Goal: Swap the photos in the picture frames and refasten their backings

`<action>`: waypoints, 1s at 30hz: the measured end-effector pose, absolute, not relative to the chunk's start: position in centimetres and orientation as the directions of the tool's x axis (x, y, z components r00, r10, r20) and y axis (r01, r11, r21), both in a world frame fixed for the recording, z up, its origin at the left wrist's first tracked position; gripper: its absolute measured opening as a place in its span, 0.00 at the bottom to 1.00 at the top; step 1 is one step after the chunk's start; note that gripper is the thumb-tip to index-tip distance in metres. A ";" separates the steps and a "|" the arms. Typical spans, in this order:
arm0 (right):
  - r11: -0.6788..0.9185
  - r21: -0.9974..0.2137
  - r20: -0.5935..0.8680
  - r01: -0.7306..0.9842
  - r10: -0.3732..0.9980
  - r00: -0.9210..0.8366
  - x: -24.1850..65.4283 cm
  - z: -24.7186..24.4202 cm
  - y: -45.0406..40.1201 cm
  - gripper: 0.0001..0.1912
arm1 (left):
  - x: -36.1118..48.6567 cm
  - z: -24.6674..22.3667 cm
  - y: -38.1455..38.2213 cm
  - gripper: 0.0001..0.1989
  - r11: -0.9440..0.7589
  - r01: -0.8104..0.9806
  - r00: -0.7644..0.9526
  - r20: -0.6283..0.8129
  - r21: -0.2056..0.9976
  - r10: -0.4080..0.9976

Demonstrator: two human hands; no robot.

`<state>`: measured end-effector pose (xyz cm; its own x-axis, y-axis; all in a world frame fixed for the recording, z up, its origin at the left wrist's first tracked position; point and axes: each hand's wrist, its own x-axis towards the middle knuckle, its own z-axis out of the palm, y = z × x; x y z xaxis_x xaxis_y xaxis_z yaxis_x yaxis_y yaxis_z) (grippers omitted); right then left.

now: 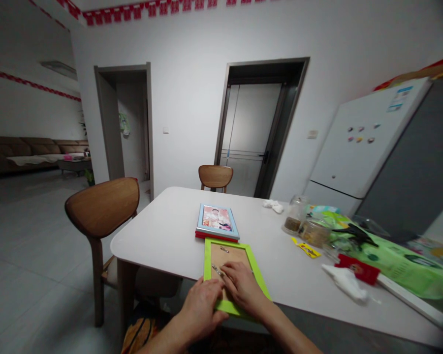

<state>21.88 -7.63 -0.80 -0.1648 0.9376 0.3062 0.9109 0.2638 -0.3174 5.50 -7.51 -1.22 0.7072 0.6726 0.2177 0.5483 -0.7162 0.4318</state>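
Note:
A green picture frame lies face down at the table's near edge, its brown backing board showing. Small metal clips sit on the board. My left hand grips the frame's lower left side, with its fingers bent over onto the board. Reaching in from the right, my right hand has its fingers bent together on the backing, close to a metal clip near the middle. What lies under those fingertips is hidden. Just beyond, a light blue frame with a photo rests face up on a red one.
Along the table's right side are a glass jar, a plastic tub, a yellow packet, a red packet, crumpled tissue and a green package. Wooden chairs stand at the left and far side.

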 end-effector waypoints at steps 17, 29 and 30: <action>0.275 -0.171 0.239 0.946 0.943 -0.231 20.6 -1.0 -6.0 0.13 | 4.8 -0.2 -7.6 0.17 -0.697 0.557 0.713 0.170 0.451 0.680; 0.094 -0.364 0.268 0.927 0.963 0.008 22.4 -1.2 -3.0 0.16 | 4.8 -0.7 -7.5 0.15 -0.710 0.555 0.696 0.226 0.432 0.682; 0.039 -0.373 0.264 0.927 0.962 0.066 22.6 -1.3 -2.2 0.15 | 4.8 -0.7 -7.5 0.14 -0.707 0.559 0.694 0.222 0.432 0.685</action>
<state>22.64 -2.23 -1.29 0.0656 0.9623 0.2639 0.9270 0.0390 -0.3730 4.78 -7.54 -0.70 0.6944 0.6846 0.2215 0.5594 -0.7073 0.4321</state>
